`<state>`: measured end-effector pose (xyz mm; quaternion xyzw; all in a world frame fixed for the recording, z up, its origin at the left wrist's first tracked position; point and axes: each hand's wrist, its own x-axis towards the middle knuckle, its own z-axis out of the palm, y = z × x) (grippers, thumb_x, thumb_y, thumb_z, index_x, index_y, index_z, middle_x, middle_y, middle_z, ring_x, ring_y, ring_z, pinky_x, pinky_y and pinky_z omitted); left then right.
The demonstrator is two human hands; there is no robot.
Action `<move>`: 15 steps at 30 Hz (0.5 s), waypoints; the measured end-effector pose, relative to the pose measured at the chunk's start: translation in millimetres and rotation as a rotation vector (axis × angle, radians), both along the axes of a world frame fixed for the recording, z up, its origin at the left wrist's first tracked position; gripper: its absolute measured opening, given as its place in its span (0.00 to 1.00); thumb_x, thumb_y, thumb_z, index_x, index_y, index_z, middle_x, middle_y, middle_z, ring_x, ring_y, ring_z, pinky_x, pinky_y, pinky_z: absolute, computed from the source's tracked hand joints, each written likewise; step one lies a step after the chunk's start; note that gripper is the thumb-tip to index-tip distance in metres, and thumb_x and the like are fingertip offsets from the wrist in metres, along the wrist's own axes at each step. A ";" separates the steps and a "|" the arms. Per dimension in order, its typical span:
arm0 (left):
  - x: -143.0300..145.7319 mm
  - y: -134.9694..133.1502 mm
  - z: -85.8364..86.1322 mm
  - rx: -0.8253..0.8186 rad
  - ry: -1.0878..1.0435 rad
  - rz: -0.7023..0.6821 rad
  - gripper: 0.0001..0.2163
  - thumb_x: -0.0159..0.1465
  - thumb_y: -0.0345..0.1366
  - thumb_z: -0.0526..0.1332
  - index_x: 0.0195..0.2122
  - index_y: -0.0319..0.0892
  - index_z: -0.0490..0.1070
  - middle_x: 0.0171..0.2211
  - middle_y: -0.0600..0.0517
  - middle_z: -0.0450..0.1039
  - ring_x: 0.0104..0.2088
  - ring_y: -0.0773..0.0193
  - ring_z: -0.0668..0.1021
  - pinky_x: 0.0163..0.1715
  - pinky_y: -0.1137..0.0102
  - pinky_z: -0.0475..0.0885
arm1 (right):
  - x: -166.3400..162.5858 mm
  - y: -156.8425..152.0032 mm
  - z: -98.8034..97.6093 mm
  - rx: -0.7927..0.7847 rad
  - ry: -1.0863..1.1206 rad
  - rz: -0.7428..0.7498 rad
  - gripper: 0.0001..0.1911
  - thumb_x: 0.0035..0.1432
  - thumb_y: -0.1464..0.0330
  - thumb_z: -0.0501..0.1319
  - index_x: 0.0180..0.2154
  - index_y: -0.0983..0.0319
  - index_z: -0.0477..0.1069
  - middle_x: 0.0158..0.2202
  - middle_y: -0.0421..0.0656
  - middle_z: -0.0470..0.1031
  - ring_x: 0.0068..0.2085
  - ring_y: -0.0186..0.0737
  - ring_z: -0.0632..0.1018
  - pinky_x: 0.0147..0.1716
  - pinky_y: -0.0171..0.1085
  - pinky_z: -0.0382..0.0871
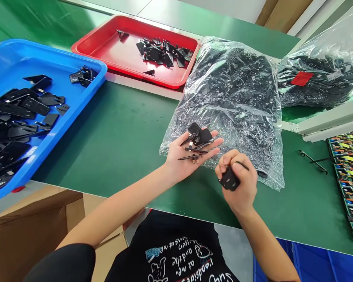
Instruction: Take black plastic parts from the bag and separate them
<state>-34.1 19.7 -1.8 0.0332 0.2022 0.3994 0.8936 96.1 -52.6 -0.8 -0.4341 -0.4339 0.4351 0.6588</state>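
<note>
My left hand (pixel 179 160) is palm up with its fingers stretched out, and several small black plastic parts (pixel 204 136) lie across the palm and fingers. Some of these are flat plates, others thin pieces seen edge-on. To its right, my right hand (pixel 242 184) is closed around a few more black plastic parts (pixel 230 179), one edge poking out by the thumb. Both hands are above the near edge of a large clear plastic bag (pixel 232 90) full of similar black parts.
At the left, a blue tray (pixel 73 109) holds black parts; behind it, a red tray (pixel 120 58) holds more. Another filled clear bag (pixel 317 82) with a red label stands at the right. Beyond a metal post (pixel 335 117) lies a rack of colourful components (pixel 351 172). Cardboard boxes (pixel 38 223) are below the green table (pixel 120 129).
</note>
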 end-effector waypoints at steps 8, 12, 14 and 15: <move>3.4 1.0 1.9 -0.098 0.144 0.101 0.20 0.66 0.39 0.48 0.47 0.30 0.72 0.50 0.39 0.75 0.49 0.48 0.78 0.49 0.60 0.75 | 13.1 10.7 1.4 -0.417 0.358 0.183 0.10 0.47 0.73 0.60 0.35 0.58 0.70 0.35 0.40 0.73 0.29 0.34 0.72 0.20 0.29 0.66; 6.3 -2.7 3.4 -0.079 0.245 0.089 0.16 0.65 0.38 0.50 0.43 0.35 0.73 0.48 0.42 0.76 0.46 0.49 0.79 0.49 0.57 0.74 | 3.0 3.8 -2.1 -0.019 -0.416 0.104 0.07 0.59 0.72 0.61 0.40 0.57 0.73 0.28 0.37 0.69 0.24 0.32 0.68 0.22 0.32 0.65; 7.8 -5.3 3.0 -0.062 0.268 0.076 0.15 0.65 0.38 0.51 0.42 0.36 0.73 0.47 0.42 0.77 0.45 0.50 0.80 0.50 0.57 0.74 | -3.4 2.2 -4.6 0.222 -0.808 0.033 0.10 0.59 0.72 0.63 0.44 0.58 0.73 0.29 0.39 0.70 0.27 0.33 0.70 0.26 0.33 0.66; 8.4 -6.3 2.7 -0.055 0.269 0.073 0.15 0.65 0.39 0.51 0.42 0.36 0.73 0.46 0.42 0.77 0.45 0.50 0.80 0.50 0.57 0.73 | -5.8 1.8 -5.7 0.318 -0.928 -0.001 0.09 0.60 0.73 0.63 0.43 0.59 0.74 0.30 0.40 0.71 0.28 0.33 0.71 0.27 0.32 0.65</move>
